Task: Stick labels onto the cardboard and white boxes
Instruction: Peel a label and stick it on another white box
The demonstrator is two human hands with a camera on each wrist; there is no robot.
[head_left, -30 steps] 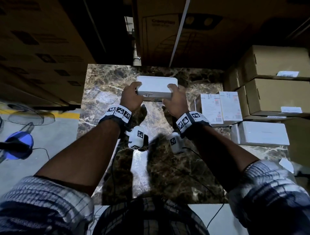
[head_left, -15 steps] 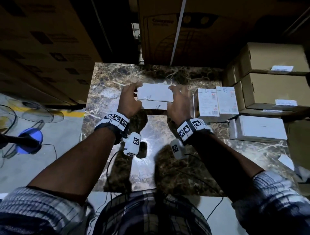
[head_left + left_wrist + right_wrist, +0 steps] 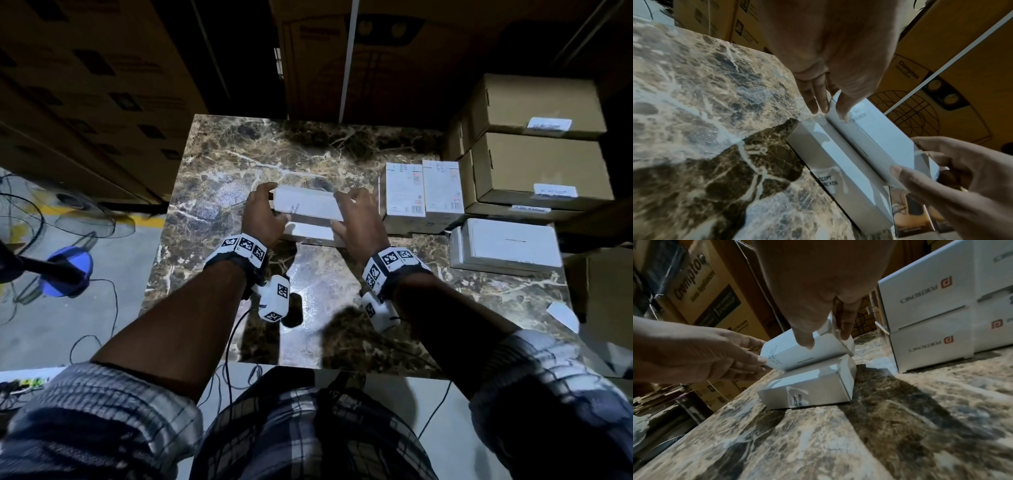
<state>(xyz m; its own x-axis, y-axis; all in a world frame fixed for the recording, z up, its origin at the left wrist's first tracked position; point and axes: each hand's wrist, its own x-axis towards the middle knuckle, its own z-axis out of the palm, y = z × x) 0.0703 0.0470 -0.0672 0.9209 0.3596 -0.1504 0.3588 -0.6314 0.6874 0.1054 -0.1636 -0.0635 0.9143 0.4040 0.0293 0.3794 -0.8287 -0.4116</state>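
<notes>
Two plain white boxes sit mid-table on the marble top (image 3: 308, 154). The upper white box (image 3: 308, 205) is tilted and rests on the lower white box (image 3: 313, 234), which lies flat. My left hand (image 3: 270, 209) grips the upper box's left end, thumb on the near face (image 3: 844, 110). My right hand (image 3: 342, 212) grips its right end, thumb and fingers either side of the corner (image 3: 826, 335). Both boxes carry a seal sticker with black print: upper box (image 3: 807, 353), lower box (image 3: 813, 386). The lower box (image 3: 838, 170) is touched by neither hand.
Two printed white boxes (image 3: 423, 192) stand right of my hands, with a flat white box (image 3: 507, 243) nearer. Stacked cardboard boxes (image 3: 534, 168) bearing white labels (image 3: 555, 190) fill the right side. A loose white slip (image 3: 563, 317) lies at the right edge. Large cartons wall the back.
Both hands have brought the held white box nearer and down onto the second white box, and it now sits tilted. The second box has come into view beneath it.
</notes>
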